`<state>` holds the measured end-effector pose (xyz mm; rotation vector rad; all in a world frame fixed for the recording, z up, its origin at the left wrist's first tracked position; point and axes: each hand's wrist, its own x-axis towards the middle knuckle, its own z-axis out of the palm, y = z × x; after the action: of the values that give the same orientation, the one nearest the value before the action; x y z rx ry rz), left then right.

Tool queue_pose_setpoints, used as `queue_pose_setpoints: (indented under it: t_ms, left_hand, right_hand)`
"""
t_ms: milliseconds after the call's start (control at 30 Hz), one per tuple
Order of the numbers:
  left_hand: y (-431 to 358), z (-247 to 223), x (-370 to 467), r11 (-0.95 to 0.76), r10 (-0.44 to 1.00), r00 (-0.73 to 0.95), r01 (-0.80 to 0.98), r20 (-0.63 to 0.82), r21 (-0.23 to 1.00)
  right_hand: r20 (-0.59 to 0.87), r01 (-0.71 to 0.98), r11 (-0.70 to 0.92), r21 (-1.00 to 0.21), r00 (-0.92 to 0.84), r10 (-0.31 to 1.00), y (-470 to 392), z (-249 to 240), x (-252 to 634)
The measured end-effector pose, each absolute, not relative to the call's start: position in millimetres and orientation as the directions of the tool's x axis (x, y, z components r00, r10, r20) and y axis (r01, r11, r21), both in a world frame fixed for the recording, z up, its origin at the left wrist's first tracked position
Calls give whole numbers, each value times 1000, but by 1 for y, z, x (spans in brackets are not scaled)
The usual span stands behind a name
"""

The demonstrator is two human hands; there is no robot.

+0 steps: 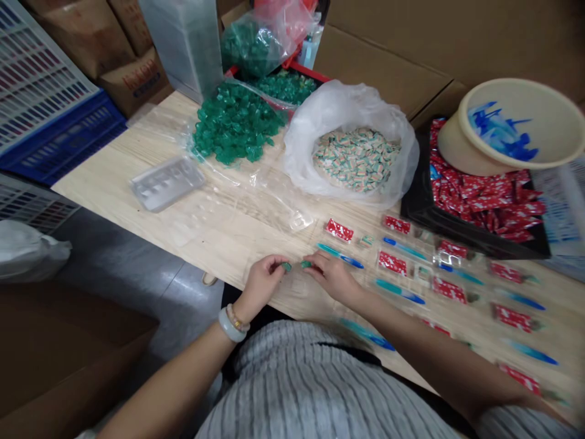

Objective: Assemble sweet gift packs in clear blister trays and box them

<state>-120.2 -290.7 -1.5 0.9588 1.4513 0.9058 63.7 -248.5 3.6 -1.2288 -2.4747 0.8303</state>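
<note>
1. We're at the near edge of the table (114, 160): the left hand (264, 278) pinches the left green piece (286, 267), the right hand (331, 274) the right green piece (305, 264), the 2 apart, just in from that edge.
2. Fingertip grips, we judge, because the pieces are so small; the green heap (235, 125) sits towards the far edge, probably for easy reach.
3. Direction? Both pieces poke out towards each other; their long axes we can't tell.
4. Beside the right hand, 1 blue-and-teal stick (340, 255) runs roughly along the near edge, blue end rightward.
</note>
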Motion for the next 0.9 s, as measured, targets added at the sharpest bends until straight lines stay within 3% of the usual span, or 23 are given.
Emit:
queue_pose_setpoints:
  t_ms: [167, 367, 467, 533, 600, 700, 800, 900]
  left_hand:
    - [-300, -13, -116, 282, 957, -113, 131, -269, 950]
    - [-303, -13, -116, 247, 966, -109, 122, -234, 961]
    - [-302, -12, -118, 258, 962, -114, 91, -247, 962]
    - [-302, -8, -118, 286, 954, -108, 57, -279, 957]
    - [-302, -2, -118, 296, 951, -97, 24, -292, 955]
    - [-302, 8, -118, 202, 977, -82, 70, -196, 977]
    - [-297, 15, -121, -18, 1000, -2, 298, 20, 955]
    - [-288, 21, -130, -215, 974, 164, 427, 158, 878]
  right_hand:
    - [34, 622, 509, -595, -613, 789, -262, -3, 63]
    - [-115, 805, 495, -327, -553, 825, -267, 0, 50]
    - [-131, 831, 468, -302, -522, 843, -267, 10, 47]
    - [-64, 807, 437, -397, -500, 864, -267, 19, 46]
    - [-13, 704, 382, -599, -486, 874, -267, 27, 44]
    - [-111, 416, 125, -901, -499, 860, -264, 31, 36]
    - [-295, 208, -219, -953, -486, 823, -258, 29, 29]
    - [-368, 148, -339, -929, -479, 797, -248, 28, 30]
